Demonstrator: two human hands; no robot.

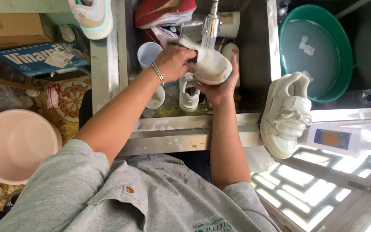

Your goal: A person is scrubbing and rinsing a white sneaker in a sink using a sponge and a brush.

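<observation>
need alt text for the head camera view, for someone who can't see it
Seen from above, a person's right hand cups a white sneaker under a metal tap in a sink while the left hand presses on it. Another white sneaker rests on the sink edge beside a green basin.

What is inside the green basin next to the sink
The green basin holds water with a few white patches of foam on its surface. Whatever may lie under the water cannot be seen.

Green basin (344, 64), pink bowl (13, 146), red shoe (164, 10)
</observation>
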